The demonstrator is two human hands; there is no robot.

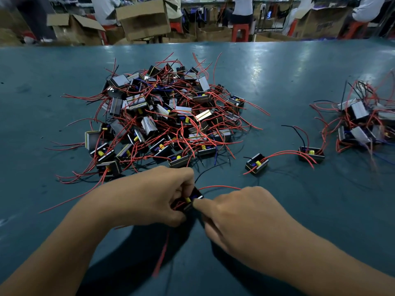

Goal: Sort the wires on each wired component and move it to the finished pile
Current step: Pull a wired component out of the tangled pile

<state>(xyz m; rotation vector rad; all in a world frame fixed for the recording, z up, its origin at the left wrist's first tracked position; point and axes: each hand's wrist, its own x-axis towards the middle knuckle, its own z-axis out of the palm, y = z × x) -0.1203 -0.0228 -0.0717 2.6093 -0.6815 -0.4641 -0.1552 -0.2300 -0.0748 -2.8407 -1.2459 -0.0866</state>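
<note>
While both hands pinch it, the wired component (193,199) sits between fingers (181,182) — hemmed in.

Left hand (154,195) and right hand (241,216) gripping one wired component (192,199) just in front of big tangled pile (166,116). Two loose components (256,164) right of that pile; smaller pile (361,122) farther right, on teal table (277,71).

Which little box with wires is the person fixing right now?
Find the big tangled pile in the middle of the green table. Come straight toward the camera to the left hand and right hand. The wired component pinched between them is the only one held.
</note>
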